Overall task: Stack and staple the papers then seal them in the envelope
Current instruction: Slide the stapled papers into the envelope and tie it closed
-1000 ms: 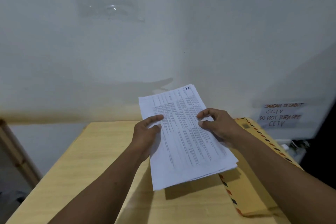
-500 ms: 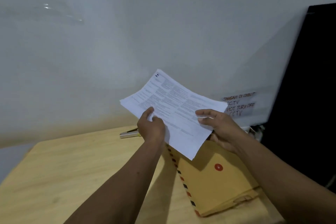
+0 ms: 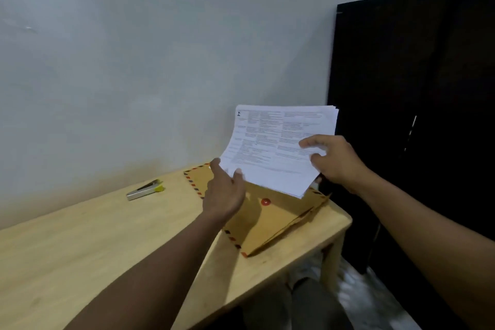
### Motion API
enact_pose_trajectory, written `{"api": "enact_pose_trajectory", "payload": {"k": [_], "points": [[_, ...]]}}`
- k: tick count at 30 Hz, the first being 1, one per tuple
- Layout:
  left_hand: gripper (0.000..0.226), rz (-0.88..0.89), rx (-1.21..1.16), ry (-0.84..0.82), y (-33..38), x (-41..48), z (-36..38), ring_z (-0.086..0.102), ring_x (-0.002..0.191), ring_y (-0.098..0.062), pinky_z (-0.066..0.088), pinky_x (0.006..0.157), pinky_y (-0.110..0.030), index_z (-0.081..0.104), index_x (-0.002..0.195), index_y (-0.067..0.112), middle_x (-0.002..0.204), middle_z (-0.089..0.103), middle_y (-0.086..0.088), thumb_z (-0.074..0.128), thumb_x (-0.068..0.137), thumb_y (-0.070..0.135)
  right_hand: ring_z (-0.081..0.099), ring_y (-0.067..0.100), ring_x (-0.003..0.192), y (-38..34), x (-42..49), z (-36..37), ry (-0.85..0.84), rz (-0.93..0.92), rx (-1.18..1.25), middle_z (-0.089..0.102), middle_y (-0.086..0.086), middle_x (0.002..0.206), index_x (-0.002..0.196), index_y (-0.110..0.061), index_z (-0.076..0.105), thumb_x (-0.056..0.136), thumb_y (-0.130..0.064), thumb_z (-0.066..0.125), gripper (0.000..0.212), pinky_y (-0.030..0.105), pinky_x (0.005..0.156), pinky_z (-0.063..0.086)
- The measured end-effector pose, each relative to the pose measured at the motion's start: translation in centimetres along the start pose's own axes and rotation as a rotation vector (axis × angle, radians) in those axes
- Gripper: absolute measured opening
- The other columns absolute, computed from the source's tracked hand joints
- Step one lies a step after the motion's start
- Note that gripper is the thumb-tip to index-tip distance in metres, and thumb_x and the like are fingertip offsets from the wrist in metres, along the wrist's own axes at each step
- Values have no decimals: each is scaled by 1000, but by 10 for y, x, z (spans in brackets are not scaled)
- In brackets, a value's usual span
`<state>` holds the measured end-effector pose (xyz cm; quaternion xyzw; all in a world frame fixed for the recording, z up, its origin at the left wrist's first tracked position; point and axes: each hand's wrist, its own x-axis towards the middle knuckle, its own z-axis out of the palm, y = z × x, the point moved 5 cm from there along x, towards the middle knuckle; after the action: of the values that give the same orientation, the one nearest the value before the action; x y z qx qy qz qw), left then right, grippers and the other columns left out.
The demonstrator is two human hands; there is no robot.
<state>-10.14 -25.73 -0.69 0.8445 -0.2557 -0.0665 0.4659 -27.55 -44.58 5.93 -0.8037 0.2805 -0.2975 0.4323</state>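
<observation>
A stack of white printed papers (image 3: 273, 147) hangs in the air above the table's right end, tilted toward me. My right hand (image 3: 334, 161) grips its right edge, thumb on the printed face and fingers behind. My left hand (image 3: 226, 190) is at the stack's lower left corner, fingers fairly straight and touching the edge. Beneath the papers lies a brown envelope (image 3: 273, 222) with a striped airmail border and a red button clasp. A silver stapler (image 3: 144, 190) with a yellow end rests on the table to the left, near the wall.
The light wooden table (image 3: 80, 249) stands against a white wall. A tall black cabinet (image 3: 415, 115) rises just right of the table's right edge. The floor shows below that edge.
The view has swung to the right, bringing the cabinet and stapler into sight. The papers have turned to landscape and shifted right; my left hand has slid to the lower left corner and loosened.
</observation>
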Motion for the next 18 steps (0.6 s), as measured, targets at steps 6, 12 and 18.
{"api": "enact_pose_trajectory", "payload": {"k": [6,12,18], "points": [[18,581,326,-378,-9,-84,35,55,115,-11,50,97,-33,65,105,32,127,54,9,63,88,24,69,30,85,42,-54,-31,90,198,148,59,12,128,110,-11,69,92,9,55,30,28,47,55],[23,579,455,-400,-19,-105,33,52,129,-16,47,103,-37,72,113,41,142,53,4,59,94,40,67,30,79,47,-80,-39,88,300,233,60,20,120,106,-1,66,90,14,55,25,26,43,55],[36,618,673,-417,-13,-98,27,60,116,-16,51,95,-27,67,129,35,129,62,4,59,98,18,69,31,75,39,-83,-41,68,294,233,59,19,116,107,-1,66,90,13,55,25,28,46,55]]}}
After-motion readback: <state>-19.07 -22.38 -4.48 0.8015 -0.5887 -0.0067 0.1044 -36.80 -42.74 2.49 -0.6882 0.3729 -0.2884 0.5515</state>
